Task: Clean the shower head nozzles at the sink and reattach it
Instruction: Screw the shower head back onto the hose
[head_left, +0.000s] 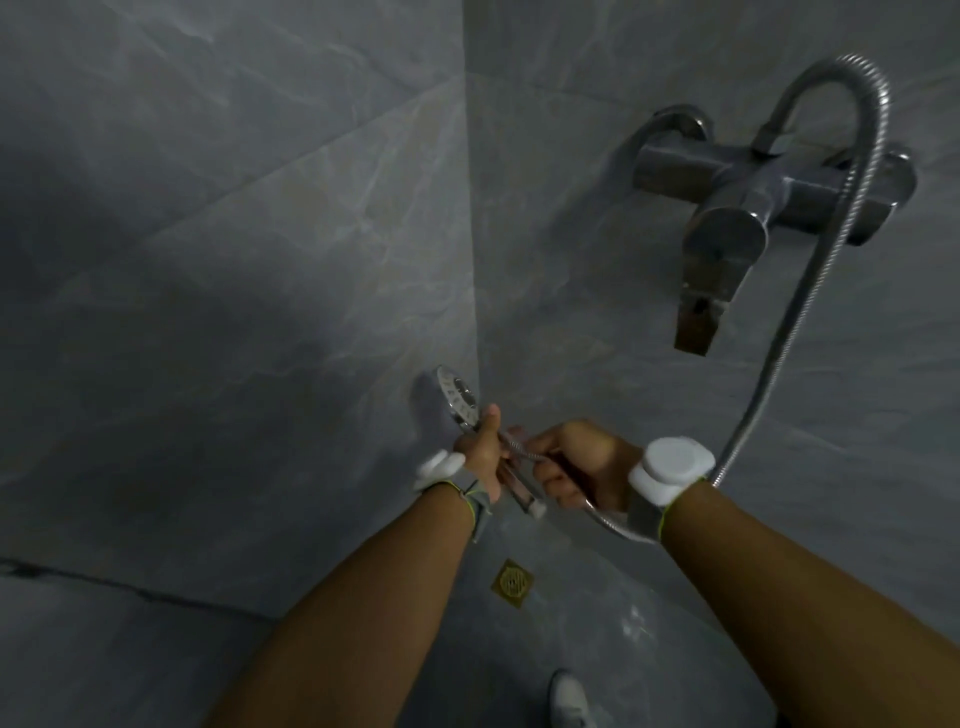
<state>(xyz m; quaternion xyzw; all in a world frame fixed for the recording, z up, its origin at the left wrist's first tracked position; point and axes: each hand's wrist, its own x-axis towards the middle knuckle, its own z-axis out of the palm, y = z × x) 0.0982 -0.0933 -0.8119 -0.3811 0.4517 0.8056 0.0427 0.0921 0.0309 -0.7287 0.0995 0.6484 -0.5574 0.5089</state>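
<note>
- Shower head (458, 401), held low in the tiled corner, just above and beyond the left hand (480, 453), nozzle face turned up and to the right.
- Left hand wrapped closed around the handle just below the head, thumb lying up along it; bare threaded end of the handle poking out beneath that hand, pointing down toward the floor drain (512, 583).
- Right hand (576, 470) curled closed on the hose (810, 291) near its loose end, just right of the left hand, fingertips pinching the hose where it crosses the handle.
- Seemingly the joining (or parting) step; not clear from this view whether the hose nut is on the thread at all.
- Best to keep the left hand still as the anchor and let the right hand do all the turning.
- Line the hose nut square with the handle's end before twisting; a crooked start risks cross-threading.
- Turn gently with the fingertips first, firm up only once it runs smoothly.
- Watch the long loop of hose running up to the mixer tap (769, 192), well above and right of the right hand; slack there avoids kinking or fighting the twist.
- Hand-tight is likely enough (wet chrome looks slippery, so grip close to the nut).
</note>
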